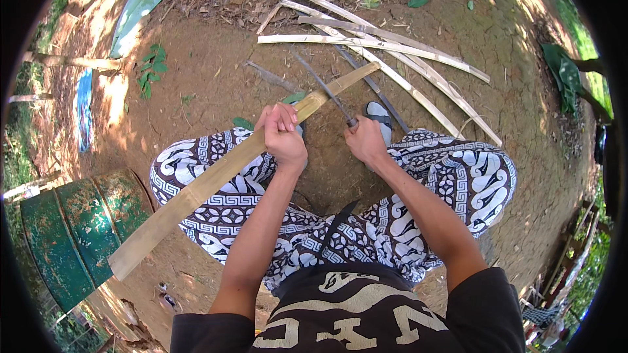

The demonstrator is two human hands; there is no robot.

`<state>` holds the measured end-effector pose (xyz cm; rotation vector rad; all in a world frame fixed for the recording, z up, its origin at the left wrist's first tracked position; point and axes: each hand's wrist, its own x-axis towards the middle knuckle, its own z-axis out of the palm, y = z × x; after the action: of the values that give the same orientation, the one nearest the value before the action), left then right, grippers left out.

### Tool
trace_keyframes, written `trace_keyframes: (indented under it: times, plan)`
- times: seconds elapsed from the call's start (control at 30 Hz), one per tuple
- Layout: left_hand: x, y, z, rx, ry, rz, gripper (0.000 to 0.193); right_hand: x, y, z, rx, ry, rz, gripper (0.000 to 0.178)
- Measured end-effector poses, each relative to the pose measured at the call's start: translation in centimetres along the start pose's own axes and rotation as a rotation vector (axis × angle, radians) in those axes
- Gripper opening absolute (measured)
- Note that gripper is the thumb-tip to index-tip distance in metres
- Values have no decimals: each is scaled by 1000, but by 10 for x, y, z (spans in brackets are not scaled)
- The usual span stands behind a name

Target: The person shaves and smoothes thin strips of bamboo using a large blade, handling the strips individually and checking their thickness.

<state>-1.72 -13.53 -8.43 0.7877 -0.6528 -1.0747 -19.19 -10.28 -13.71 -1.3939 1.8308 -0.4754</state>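
A long, wide split bamboo slat [216, 171] slants from the lower left, over my left thigh, up to the middle. My left hand [285, 136] is closed around it in its upper half. In my right hand [367, 141] is the handle of a long knife with a narrow dark blade [318, 80]. The blade points up and to the left and crosses the slat's upper part; whether its edge bites into the bamboo, I cannot tell. My feet, one in a dark sandal [378, 115], are on the ground between my patterned trouser legs.
Several pale bamboo strips [392, 46] lie crossed on the dirt ahead to the right, beside a dark flat bar [387, 102]. A rusty green drum [82, 225] lies at the left. A large green leaf [140, 8] and a blue bundle [84, 110] are farther left.
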Motion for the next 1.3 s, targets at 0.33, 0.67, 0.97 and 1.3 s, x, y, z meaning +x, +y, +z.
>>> trace_keyframes:
  times: [0.33, 0.67, 0.97, 1.3]
  plan:
    - [-6, 2, 13, 66, -47, 3, 34, 32, 70, -14, -76, 38, 131, 23]
    - [-4, -2, 6, -2, 49, -11, 33, 5, 17, 6, -64, 91, 34, 23]
    - [-5, 3, 18, 82, 38, 30, 36, -1, 9, 4, -4, 29, 26, 22]
    - [-2, 4, 6, 114, -140, 57, 35, 27, 37, -8, -47, 7, 85, 23]
